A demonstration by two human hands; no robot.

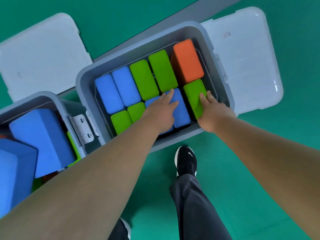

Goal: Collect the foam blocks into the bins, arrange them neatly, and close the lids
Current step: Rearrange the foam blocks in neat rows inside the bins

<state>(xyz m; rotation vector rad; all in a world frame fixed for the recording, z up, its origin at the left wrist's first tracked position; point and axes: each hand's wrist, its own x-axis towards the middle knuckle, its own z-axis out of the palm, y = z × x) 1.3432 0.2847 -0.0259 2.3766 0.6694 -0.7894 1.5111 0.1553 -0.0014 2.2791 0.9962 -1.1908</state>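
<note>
Already most of the collecting looks done: no loose foam block shows on the green floor (242, 161), so what seems left is squaring up the rows and shutting both lids. In the centre bin (83, 94), two blue blocks (117, 90) stand at nine o'clock, two green blocks (153, 75) at twelve, and an orange block (187, 60) at one o'clock rides higher than its neighbours. Two more green blocks lie along the near edge at seven o'clock. The left hand (160, 111) lies flat with fingers spread on a blue block (181, 110) near the middle, pressing it down; the right hand (210, 106) rests open, fingers together, on a green block (194, 96) at four o'clock, which sits tilted. A second bin (50, 99) at eight o'clock holds large blue blocks (45, 135) heaped unevenly, with green showing beneath, so it likely needs tidying. One lid (245, 58) lies open on the floor at two o'clock beside the centre bin, another lid (39, 56) at ten o'clock. Both remain to be closed.
</note>
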